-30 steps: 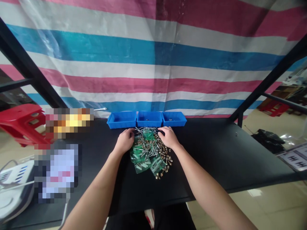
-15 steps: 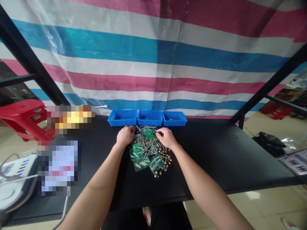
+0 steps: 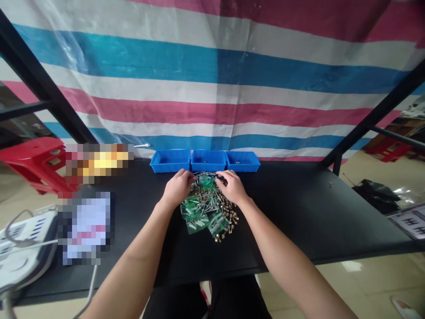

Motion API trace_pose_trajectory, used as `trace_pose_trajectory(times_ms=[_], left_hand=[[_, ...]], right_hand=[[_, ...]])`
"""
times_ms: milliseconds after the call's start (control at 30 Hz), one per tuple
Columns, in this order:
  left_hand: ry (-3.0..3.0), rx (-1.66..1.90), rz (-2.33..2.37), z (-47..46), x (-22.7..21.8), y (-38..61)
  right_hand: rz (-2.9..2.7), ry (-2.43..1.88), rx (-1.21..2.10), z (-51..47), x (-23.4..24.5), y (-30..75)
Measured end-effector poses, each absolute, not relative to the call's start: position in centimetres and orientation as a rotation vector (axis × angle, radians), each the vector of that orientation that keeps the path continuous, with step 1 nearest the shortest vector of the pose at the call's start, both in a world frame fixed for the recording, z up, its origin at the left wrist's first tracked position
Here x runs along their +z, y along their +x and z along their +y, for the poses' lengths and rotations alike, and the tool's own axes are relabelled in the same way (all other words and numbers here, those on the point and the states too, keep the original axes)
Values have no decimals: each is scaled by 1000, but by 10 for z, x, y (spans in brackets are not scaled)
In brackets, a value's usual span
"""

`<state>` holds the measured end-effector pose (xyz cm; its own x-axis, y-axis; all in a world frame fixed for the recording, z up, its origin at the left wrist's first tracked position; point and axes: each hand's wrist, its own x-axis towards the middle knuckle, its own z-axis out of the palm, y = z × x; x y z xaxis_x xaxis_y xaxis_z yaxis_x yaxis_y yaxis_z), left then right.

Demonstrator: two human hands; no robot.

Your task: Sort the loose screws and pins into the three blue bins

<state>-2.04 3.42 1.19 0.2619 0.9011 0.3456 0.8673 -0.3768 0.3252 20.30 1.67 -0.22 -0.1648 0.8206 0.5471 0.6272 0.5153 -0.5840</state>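
A mixed pile of green-tinted plastic packets (image 3: 197,225), silver screws (image 3: 209,204) and brass-coloured round-headed bolts (image 3: 230,217) lies on the black table. At the pile's far left edge is my left hand (image 3: 178,188). Its fingers curl inward, and what they pinch, if anything, is hidden. My right hand (image 3: 233,188) touches the far right edge of the heap, its thumb and forefinger slightly apart near a packet. No held thing shows in it.
Behind the pile stand three blue bins: the left bin (image 3: 170,167), the middle bin (image 3: 208,166) and the right bin (image 3: 243,167). A few metal pieces lie in the middle and right ones. A white power strip (image 3: 28,248) sits on the left.
My left hand has shifted right, inward against the pile. My right thumb and forefinger have parted a little. The view has shifted slightly.
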Motion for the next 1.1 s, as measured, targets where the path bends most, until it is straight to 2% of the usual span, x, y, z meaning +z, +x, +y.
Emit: trace_pose_trajectory(times_ms=[200, 467, 633, 867, 1100], left_hand=[[2592, 800, 1461, 19, 19, -4], [2503, 944, 1404, 15, 17, -2], [2416, 1019, 1439, 14, 19, 2], [2159, 1286, 1670, 14, 24, -7], [2046, 1360, 1771, 16, 27, -14]], right_hand=[[-1949, -1021, 489, 6, 7, 195], [-2044, -1076, 295, 6, 6, 193], [-1974, -1125, 372, 6, 7, 193], [-1336, -1237, 699, 35, -9, 219], [-866, -1233, 776, 56, -17, 255]])
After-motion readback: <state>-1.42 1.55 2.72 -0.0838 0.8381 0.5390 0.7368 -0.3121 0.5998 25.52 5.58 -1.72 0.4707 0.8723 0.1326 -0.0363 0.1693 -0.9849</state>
